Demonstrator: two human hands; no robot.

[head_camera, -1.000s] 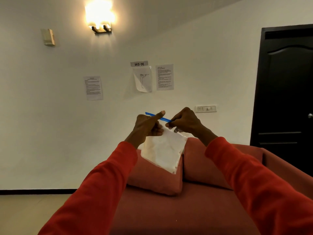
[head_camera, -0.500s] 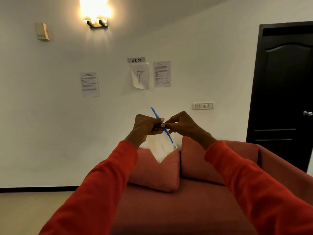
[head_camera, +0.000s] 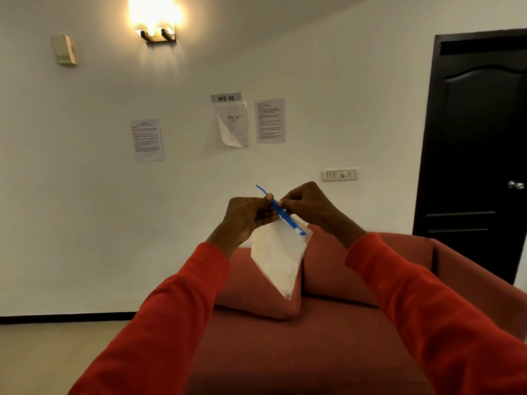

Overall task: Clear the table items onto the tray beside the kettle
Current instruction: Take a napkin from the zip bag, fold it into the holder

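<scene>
White wall fills most of the view, with a lit wall lamp [head_camera: 155, 21] high up and a dark door [head_camera: 482, 143] off to the right of it. Below the lamp hang three paper sheets and a small sign [head_camera: 225, 97] reading "WS 06"; a switch plate [head_camera: 340, 174] sits lower, between the sign and the door. Under all this stands a red sofa [head_camera: 328, 346] with two red cushions [head_camera: 256, 286] against its back.

Both arms in red sleeves [head_camera: 159, 323] reach out over the sofa. The left hand [head_camera: 245, 216] and the right hand [head_camera: 309, 205] meet in the air in front of the cushions, holding a clear plastic bag [head_camera: 278, 260] with a blue zip strip [head_camera: 281, 210] along its top. The fingers [head_camera: 268, 215] of the left hand curl round the strip, thumb on top; the right hand pinches the strip just beside it. The bag hangs tilted below the hands, its lower corner pointing down over the cushions, with something pale inside. No tray or kettle shows.
</scene>
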